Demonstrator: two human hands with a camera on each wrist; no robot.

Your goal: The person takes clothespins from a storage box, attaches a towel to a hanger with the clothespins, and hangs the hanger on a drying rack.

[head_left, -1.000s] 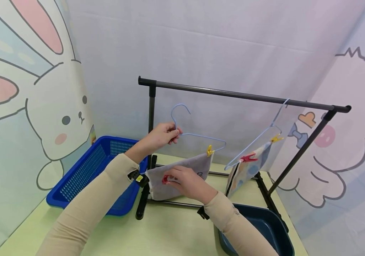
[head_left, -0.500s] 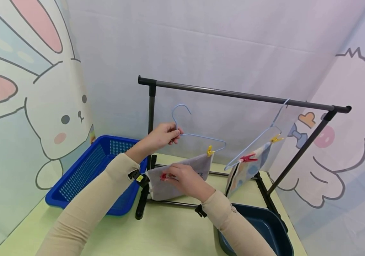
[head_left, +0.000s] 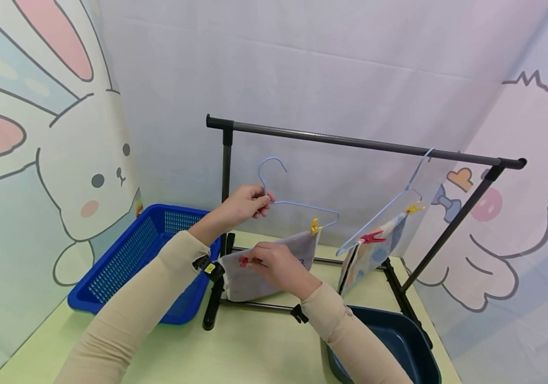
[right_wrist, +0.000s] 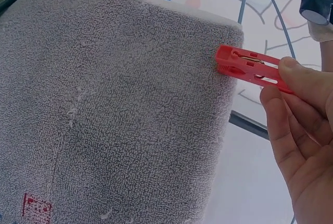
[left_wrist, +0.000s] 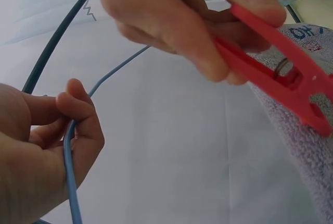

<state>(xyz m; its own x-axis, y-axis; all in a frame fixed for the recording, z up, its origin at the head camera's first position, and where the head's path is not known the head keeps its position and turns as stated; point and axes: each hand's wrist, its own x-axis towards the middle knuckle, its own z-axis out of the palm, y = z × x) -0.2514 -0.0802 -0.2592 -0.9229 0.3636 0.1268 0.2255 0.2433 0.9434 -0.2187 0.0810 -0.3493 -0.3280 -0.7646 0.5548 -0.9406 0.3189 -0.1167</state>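
Note:
My left hand [head_left: 247,205] holds a light blue wire hanger [head_left: 304,205] just below its hook, in front of the rack and off its bar. From the hanger's right end hangs a grey terry towel [right_wrist: 130,104], caught by a yellow clothespin [head_left: 315,228]. Between thumb and fingers, my right hand [head_left: 280,269] pinches a red clothespin [right_wrist: 250,66] by its handles. The clothespin's tip lies over the towel's edge in the right wrist view; whether it bites the cloth I cannot tell. Part of the towel is hidden behind my right hand in the head view.
A dark rack bar [head_left: 322,137] crosses behind the hands. On its right hangs another blue hanger [head_left: 384,209] with a patterned cloth [head_left: 374,248], a red and a yellow clothespin. A blue basket [head_left: 125,261] stands left, a dark blue basin [head_left: 389,333] front right.
My right hand has shifted slightly up and left with the red clothespin. The left hand and its hanger have stayed almost in place.

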